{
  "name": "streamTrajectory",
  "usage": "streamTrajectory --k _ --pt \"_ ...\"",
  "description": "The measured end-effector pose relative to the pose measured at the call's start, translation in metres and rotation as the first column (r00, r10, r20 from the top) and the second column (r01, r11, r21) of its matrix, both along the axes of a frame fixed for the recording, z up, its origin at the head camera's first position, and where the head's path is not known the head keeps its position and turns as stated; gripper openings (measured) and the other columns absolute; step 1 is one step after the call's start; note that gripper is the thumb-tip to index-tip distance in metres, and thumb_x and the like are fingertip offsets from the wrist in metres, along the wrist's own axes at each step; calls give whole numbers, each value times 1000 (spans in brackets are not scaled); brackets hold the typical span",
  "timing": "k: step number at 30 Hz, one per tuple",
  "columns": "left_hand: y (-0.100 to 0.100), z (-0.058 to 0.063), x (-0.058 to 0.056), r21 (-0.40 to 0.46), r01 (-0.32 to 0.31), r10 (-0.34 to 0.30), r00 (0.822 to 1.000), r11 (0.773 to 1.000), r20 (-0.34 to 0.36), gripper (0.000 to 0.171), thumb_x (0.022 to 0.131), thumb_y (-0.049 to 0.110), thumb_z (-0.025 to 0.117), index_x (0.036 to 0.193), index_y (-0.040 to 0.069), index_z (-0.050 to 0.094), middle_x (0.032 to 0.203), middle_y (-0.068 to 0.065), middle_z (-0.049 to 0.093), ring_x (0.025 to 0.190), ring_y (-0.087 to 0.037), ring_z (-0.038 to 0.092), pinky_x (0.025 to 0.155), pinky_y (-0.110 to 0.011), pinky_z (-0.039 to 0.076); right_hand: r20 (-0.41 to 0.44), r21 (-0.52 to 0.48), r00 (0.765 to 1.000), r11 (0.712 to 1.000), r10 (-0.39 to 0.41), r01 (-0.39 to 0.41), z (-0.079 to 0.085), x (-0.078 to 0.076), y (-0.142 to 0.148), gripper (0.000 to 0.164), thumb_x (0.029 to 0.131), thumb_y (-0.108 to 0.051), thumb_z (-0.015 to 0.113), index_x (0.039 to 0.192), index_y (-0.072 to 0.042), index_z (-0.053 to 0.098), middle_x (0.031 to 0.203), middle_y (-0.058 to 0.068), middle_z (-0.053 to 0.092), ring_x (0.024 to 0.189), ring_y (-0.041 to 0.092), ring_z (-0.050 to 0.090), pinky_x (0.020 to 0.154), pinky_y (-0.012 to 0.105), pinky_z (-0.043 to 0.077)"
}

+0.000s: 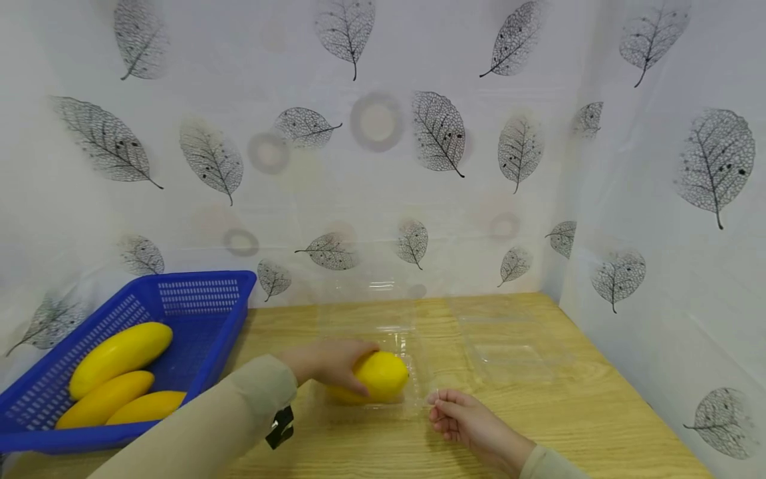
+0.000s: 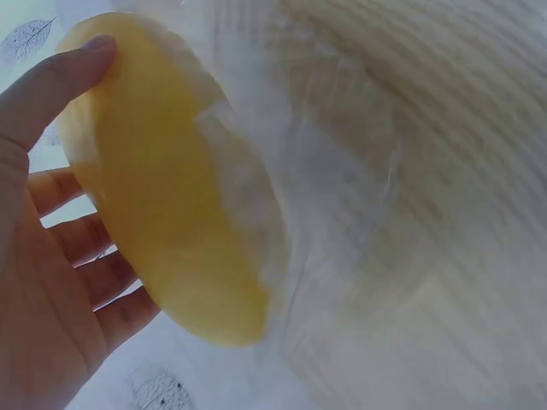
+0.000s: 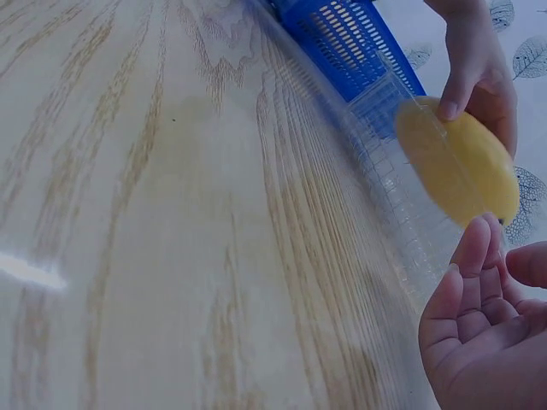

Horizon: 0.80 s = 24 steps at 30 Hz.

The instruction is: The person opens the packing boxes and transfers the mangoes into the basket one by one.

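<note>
My left hand [image 1: 335, 362] grips a yellow mango [image 1: 383, 377] from above, thumb on one side and fingers on the other. In the left wrist view the mango [image 2: 162, 188] lies lengthwise along the palm. It is in or just above an opened clear plastic box [image 1: 359, 407]; whether it touches the bottom I cannot tell. My right hand [image 1: 473, 426] pinches the box's right front edge between thumb and fingers. The right wrist view has the box wall [image 3: 389, 184] between that hand and the mango.
A blue plastic basket [image 1: 233, 332] on the left holds several yellow mangoes [image 1: 120, 359]. A second clear plastic box [image 1: 514, 356] stands open at the right on the wooden table [image 1: 598, 412]. Leaf-printed sheeting [image 1: 383, 199] borders the table at the back and sides.
</note>
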State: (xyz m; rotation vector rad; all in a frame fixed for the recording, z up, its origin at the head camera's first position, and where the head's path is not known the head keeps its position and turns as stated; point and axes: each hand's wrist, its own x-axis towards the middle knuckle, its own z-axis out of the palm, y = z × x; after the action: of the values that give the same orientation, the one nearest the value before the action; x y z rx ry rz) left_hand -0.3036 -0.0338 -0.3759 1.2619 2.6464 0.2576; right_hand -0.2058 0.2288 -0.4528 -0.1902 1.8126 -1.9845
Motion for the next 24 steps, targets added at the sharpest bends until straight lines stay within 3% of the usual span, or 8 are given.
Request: streamTrajectory --k 10,18,24 --pt "-15 34 4 8 12 -11 998 1000 -66 68 72 37 77 128 12 50 119 -3 58 106 -19 55 94 -39 42 -17 -1 1000 1000 1 -1 1 0 -1 27 99 -22 44 113 0 49 91 2 56 79 11 53 69 24 44" --pt "-34 52 12 17 -31 31 999 999 -34 72 75 37 75 134 8 46 127 -8 54 112 -24 51 98 -43 39 -17 0 1000 1000 17 -18 -1 -1 -3 30 99 -21 45 117 3 46 91 1 56 79 10 53 69 23 44" --pt "-55 63 12 9 -40 41 995 999 -86 70 77 38 73 134 8 46 125 -7 55 108 -24 54 95 -43 41 -19 3 1000 1000 20 -20 -2 0 -3 32 99 -22 44 118 4 45 92 2 56 80 10 53 69 23 44"
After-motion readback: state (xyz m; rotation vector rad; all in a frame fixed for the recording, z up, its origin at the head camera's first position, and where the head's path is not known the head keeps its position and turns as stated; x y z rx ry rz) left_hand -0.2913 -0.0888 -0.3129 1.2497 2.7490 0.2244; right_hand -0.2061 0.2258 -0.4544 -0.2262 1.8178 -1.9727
